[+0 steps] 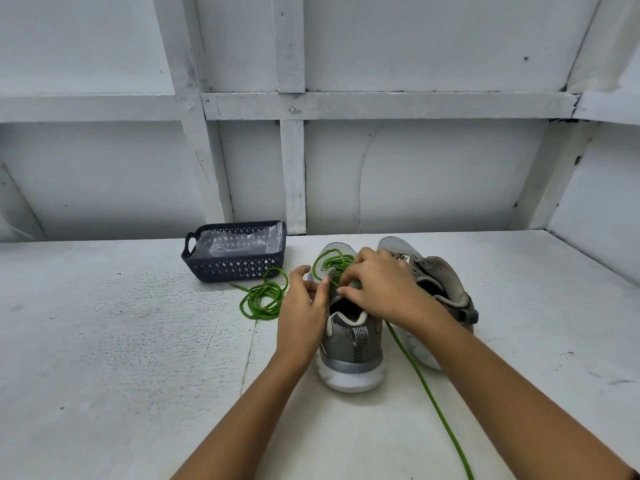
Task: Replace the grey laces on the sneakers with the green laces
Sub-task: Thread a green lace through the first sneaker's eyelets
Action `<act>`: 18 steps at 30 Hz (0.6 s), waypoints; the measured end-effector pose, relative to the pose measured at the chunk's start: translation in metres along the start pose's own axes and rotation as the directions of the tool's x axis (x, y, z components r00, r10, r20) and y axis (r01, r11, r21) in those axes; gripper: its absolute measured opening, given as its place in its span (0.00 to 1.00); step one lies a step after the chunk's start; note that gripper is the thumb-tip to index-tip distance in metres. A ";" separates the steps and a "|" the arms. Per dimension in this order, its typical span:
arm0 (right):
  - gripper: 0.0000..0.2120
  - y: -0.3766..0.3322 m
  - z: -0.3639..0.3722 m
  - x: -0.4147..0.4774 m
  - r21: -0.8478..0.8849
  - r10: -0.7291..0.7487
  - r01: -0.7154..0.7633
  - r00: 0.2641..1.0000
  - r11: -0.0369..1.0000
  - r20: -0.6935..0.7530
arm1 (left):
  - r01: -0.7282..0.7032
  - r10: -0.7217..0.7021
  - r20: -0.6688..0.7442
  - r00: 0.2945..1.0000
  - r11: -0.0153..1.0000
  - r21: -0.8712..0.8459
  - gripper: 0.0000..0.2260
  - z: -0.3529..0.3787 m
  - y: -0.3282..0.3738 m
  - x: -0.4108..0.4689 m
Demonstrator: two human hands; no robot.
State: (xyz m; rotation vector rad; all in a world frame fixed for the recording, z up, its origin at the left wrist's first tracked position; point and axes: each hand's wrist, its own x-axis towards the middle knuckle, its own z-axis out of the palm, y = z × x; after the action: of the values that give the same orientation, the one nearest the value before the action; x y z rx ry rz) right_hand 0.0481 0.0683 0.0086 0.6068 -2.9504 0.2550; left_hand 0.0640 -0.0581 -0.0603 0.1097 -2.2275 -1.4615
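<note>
Two grey sneakers stand side by side on the white table, heels toward me. Over the left sneaker (349,344) both hands work at the eyelets. My left hand (303,306) holds the shoe's left side, fingers curled at the tongue. My right hand (377,285) pinches a green lace (334,261) looped over the toe area; its long end (426,386) trails toward me past the heel. A second green lace (263,296) lies coiled on the table left of the shoe. The right sneaker (440,282) stands untouched and shows no lace.
A dark perforated plastic basket (239,266) lined with clear plastic stands at the back left near the wall. White panelled walls close the table's back and right side. The table (121,341) extends wide to the left.
</note>
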 end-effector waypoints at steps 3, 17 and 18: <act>0.14 -0.001 0.002 0.003 -0.030 0.006 -0.007 0.999 1.000 -0.046 | -0.001 0.001 0.002 1.000 1.000 0.000 0.17 0.000 0.001 -0.001; 0.12 0.019 -0.043 -0.044 0.819 -0.154 0.059 0.987 0.570 0.036 | 0.000 0.000 -0.002 1.000 1.000 0.019 0.17 -0.001 0.000 0.001; 0.13 0.020 -0.047 -0.048 0.817 -0.161 0.051 0.986 0.575 0.052 | 0.003 -0.003 0.003 1.000 1.000 0.020 0.16 -0.001 0.001 0.001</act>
State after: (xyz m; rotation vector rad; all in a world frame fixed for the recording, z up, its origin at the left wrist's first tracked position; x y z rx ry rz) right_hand 0.0873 0.1138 0.0445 0.8945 -2.7256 1.6855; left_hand 0.0638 -0.0588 -0.0592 0.1171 -2.2454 -1.4422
